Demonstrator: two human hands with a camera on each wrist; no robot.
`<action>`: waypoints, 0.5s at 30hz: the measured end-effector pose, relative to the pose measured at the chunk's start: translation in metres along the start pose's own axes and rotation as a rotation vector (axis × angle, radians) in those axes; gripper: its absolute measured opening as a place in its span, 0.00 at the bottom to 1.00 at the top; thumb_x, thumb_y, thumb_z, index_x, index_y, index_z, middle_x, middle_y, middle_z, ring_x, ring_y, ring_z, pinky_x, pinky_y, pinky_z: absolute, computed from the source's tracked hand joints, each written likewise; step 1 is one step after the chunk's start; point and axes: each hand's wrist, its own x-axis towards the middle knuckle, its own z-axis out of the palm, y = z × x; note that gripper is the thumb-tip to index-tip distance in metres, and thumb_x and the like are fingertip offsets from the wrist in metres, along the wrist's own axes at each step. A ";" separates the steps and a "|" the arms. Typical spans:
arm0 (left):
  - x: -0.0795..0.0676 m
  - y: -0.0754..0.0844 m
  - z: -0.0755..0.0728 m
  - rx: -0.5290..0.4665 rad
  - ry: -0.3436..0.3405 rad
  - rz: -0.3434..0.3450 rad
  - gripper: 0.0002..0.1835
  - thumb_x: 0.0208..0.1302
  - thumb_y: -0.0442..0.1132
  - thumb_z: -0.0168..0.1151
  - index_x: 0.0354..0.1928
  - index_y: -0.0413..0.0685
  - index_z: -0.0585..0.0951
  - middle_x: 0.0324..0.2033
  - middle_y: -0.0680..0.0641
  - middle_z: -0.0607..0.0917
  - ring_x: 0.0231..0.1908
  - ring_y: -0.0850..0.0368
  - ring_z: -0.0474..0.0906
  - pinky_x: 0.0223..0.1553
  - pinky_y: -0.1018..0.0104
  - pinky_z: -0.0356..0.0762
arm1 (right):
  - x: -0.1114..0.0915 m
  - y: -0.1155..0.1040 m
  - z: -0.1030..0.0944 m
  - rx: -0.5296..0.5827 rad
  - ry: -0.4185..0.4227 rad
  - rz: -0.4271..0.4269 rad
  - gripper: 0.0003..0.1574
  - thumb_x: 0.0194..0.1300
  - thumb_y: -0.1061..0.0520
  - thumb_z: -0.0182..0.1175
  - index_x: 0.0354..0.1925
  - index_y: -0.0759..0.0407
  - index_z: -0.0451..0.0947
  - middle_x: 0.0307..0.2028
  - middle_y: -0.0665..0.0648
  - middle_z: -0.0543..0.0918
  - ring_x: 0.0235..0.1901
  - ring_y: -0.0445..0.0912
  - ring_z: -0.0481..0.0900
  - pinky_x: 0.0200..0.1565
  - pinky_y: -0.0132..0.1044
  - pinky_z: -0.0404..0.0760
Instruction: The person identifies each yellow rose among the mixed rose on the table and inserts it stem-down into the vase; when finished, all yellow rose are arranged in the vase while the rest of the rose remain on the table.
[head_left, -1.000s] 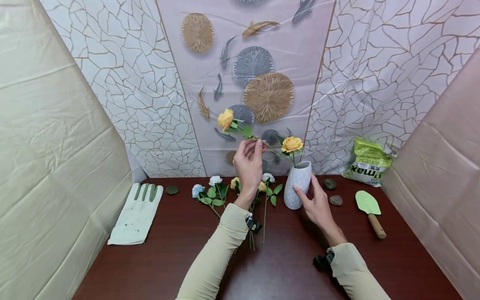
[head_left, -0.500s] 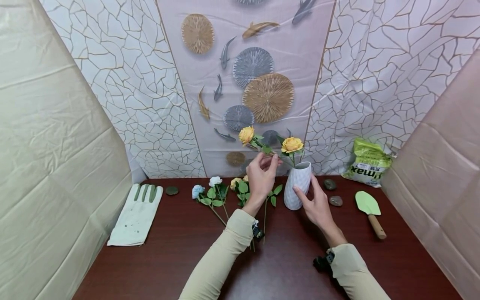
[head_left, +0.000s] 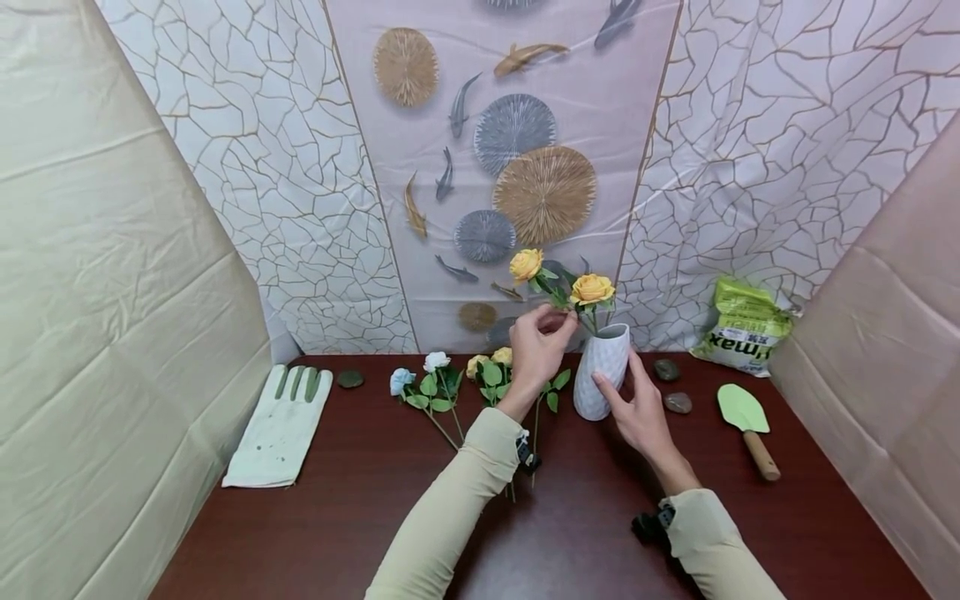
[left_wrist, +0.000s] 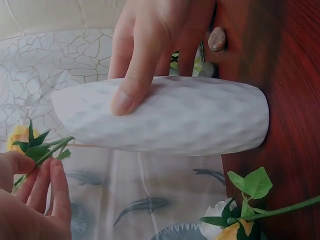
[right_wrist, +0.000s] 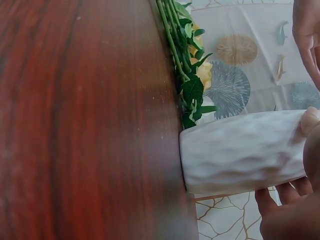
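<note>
My right hand point(head_left: 642, 410) grips the side of a white dimpled vase point(head_left: 600, 371), which leans slightly at the back of the table. One yellow rose point(head_left: 592, 289) stands in the vase, its bloom above the mouth. A second yellow rose point(head_left: 527, 265) is pinched by the stem in my left hand point(head_left: 537, 350), close to the vase's rim. In the left wrist view, green stem point(left_wrist: 52, 147) shows between the left fingertips and the mouth; whether its end is inside is hidden. The right wrist view has the vase point(right_wrist: 240, 152) with the right thumb and fingers around it.
Left of the vase lie a blue rose point(head_left: 401, 381), a white rose point(head_left: 437, 361) and yellow roses point(head_left: 476, 367). A glove point(head_left: 277, 433) and a dark stone point(head_left: 350, 379) are farther left. Right of it are stones point(head_left: 678, 403), a green trowel point(head_left: 744, 410) and a green bag point(head_left: 742, 327).
My left hand has moved right and a little down with its yellow rose, bringing the bloom beside the one in the vase. The right hand has kept its hold on the vase.
</note>
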 end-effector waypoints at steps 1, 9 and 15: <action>0.000 0.000 0.001 0.004 0.000 -0.011 0.08 0.68 0.49 0.65 0.41 0.57 0.89 0.33 0.59 0.91 0.34 0.69 0.87 0.35 0.73 0.84 | 0.000 0.000 0.000 0.002 0.001 -0.001 0.49 0.67 0.50 0.68 0.77 0.33 0.55 0.72 0.52 0.68 0.70 0.49 0.68 0.66 0.51 0.72; 0.001 -0.002 0.013 0.059 -0.078 -0.014 0.08 0.66 0.51 0.67 0.42 0.61 0.89 0.35 0.61 0.91 0.34 0.72 0.85 0.35 0.73 0.84 | 0.000 -0.001 -0.002 -0.017 0.009 0.017 0.48 0.67 0.47 0.67 0.76 0.31 0.55 0.71 0.53 0.70 0.69 0.48 0.70 0.66 0.24 0.67; -0.006 -0.010 0.023 0.088 -0.083 -0.038 0.09 0.65 0.53 0.68 0.43 0.64 0.90 0.35 0.62 0.91 0.34 0.73 0.85 0.35 0.76 0.83 | 0.000 -0.001 -0.001 -0.016 -0.006 0.007 0.48 0.68 0.48 0.67 0.77 0.32 0.54 0.71 0.54 0.71 0.68 0.49 0.71 0.66 0.48 0.71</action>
